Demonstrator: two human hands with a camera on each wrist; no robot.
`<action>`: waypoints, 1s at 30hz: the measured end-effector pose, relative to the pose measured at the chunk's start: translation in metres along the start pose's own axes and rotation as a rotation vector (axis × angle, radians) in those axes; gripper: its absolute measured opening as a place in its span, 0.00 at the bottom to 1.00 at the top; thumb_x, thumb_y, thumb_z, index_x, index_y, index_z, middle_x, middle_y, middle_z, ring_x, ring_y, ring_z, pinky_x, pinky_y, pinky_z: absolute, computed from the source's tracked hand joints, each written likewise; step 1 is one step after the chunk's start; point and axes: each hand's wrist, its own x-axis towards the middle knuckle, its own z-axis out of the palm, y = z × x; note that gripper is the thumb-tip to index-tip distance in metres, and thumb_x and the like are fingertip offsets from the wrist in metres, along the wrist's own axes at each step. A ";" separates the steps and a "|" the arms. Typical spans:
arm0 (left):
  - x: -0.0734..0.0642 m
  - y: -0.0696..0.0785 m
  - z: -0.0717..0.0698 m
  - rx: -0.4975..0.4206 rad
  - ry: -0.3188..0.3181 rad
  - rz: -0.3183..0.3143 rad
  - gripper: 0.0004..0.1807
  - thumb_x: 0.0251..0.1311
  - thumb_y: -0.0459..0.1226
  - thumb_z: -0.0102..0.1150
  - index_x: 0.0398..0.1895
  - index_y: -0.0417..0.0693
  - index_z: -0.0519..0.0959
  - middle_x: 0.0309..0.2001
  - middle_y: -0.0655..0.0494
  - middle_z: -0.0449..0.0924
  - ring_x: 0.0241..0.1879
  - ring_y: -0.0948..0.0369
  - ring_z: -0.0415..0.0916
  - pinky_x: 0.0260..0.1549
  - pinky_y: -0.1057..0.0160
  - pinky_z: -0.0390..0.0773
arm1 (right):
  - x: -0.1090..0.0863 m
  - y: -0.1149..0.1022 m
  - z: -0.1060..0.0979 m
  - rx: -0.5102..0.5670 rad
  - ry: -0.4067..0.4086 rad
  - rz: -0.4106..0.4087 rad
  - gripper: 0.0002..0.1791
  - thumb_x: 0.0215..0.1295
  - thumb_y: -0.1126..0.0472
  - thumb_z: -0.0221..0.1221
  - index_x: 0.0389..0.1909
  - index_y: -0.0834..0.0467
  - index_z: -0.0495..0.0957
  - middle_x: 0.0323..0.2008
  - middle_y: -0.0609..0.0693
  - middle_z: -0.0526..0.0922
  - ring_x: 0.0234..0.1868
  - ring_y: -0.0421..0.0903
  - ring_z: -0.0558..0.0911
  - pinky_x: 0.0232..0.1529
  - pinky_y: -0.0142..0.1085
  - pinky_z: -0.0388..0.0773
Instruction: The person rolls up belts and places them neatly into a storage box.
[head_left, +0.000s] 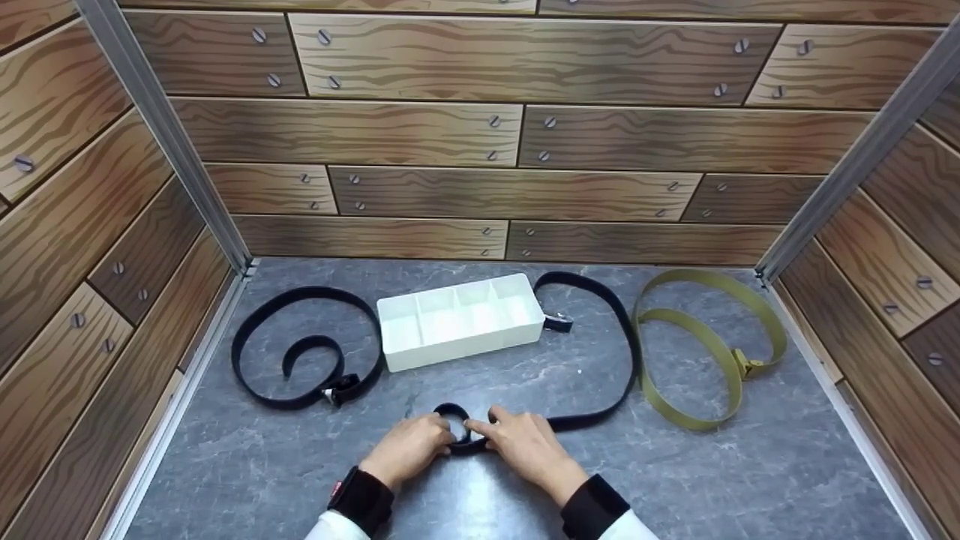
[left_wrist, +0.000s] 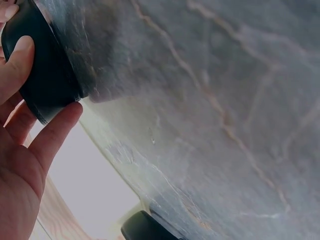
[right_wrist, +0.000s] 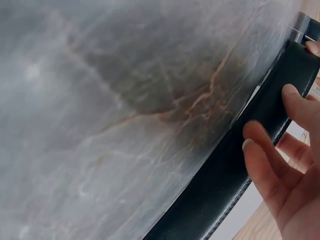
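Both hands are on a black belt (head_left: 634, 337), its near end bent into a small loop standing on edge on the grey floor. My left hand (head_left: 411, 448) grips the loop's left side; in the left wrist view, the thumb lies on one face of the belt (left_wrist: 47, 70) and a finger touches its lower edge. My right hand (head_left: 531, 448) pinches the strap at the loop's right side. The right wrist view shows thumb and fingertips against the smooth black belt (right_wrist: 220, 172). From there the strap curves right and back toward the white box.
A white divided box (head_left: 461, 341) stands behind the hands, a buckle (head_left: 558, 323) at its right end. Another black belt (head_left: 279, 403) lies loosely coiled at left. At right is an olive webbing belt (head_left: 701, 425). Wood-patterned walls (head_left: 420, 135) enclose three sides.
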 end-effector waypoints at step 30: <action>0.008 -0.009 -0.009 -0.442 0.217 -0.321 0.06 0.54 0.27 0.64 0.36 0.39 0.85 0.33 0.54 0.83 0.34 0.60 0.80 0.37 0.60 0.79 | 0.020 -0.003 0.000 0.130 0.013 -0.051 0.02 0.56 0.57 0.67 0.28 0.49 0.83 0.25 0.43 0.75 0.20 0.42 0.76 0.18 0.33 0.69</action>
